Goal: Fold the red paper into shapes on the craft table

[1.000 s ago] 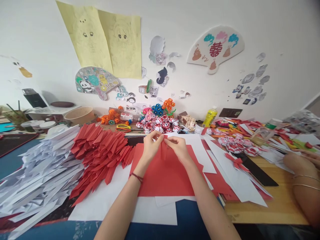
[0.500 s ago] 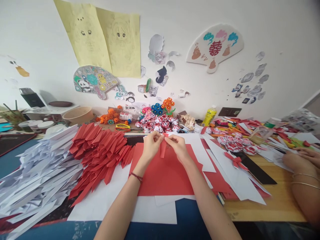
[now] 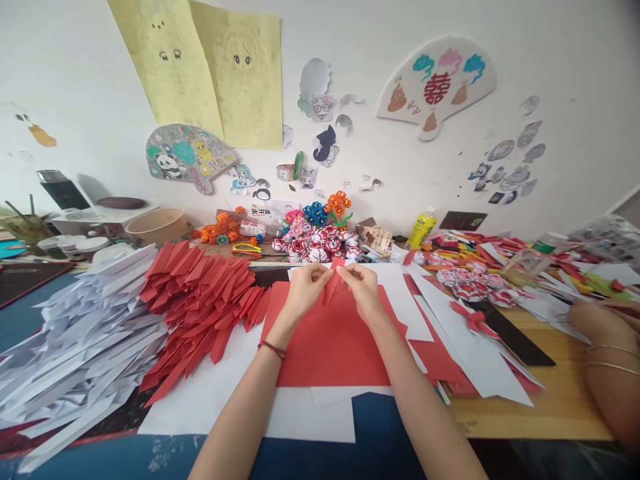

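Between my two hands is a narrow folded red paper strip (image 3: 332,288), slanting over a large red paper sheet (image 3: 330,353). My left hand (image 3: 309,288) pinches the strip from its left side, thumb and forefinger near its upper part. From the other side my right hand (image 3: 361,285) grips it with closed fingertips. The red sheet lies on white paper (image 3: 310,420). To the left of my hands is a pile of folded red strips (image 3: 200,300), and beyond that a heap of folded white strips (image 3: 95,353).
Red-and-white paper flowers (image 3: 325,245) and scissors with yellow handles (image 3: 247,250) lie behind my hands. A yellow bottle (image 3: 421,230) stands at the wall. On the right are loose papers (image 3: 475,353), a red paper piece (image 3: 473,319) and another person's arm (image 3: 607,353) with bracelets.
The strip has tilted, its lower end now leaning left, and more of its upper end shows above my fingers. My right hand has shifted slightly to the right.
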`<action>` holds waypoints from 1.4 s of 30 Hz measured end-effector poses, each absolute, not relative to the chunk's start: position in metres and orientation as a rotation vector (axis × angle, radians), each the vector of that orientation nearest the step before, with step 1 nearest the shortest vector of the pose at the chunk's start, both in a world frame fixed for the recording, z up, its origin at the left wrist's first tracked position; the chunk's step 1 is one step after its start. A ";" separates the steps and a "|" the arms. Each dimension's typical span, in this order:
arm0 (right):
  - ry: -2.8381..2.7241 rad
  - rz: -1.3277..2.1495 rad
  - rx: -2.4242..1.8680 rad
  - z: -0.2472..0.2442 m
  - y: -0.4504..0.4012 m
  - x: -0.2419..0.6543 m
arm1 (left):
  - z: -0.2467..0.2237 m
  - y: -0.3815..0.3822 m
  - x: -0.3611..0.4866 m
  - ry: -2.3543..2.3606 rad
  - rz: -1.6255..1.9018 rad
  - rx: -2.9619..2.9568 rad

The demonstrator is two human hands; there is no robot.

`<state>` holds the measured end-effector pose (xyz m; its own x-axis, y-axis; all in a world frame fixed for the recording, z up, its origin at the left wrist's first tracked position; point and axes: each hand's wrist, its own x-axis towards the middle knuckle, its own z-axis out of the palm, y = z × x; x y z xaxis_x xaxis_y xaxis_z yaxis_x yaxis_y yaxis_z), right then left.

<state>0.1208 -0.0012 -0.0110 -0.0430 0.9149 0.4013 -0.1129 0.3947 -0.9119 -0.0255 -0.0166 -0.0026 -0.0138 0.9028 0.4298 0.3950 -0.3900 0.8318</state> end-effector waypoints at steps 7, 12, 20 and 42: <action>-1.306 0.996 -0.786 -0.013 0.000 0.119 | -0.007 -0.012 -0.026 1.423 1.347 1.869; -1.233 0.985 -0.799 -0.014 0.003 0.120 | -0.012 -0.009 -0.025 1.306 1.296 1.874; -1.153 0.988 -0.821 -0.015 0.006 0.122 | -0.013 -0.009 -0.023 1.358 1.236 1.925; -1.076 1.160 -0.762 -0.015 0.013 0.131 | -0.018 -0.007 -0.018 1.295 1.319 1.826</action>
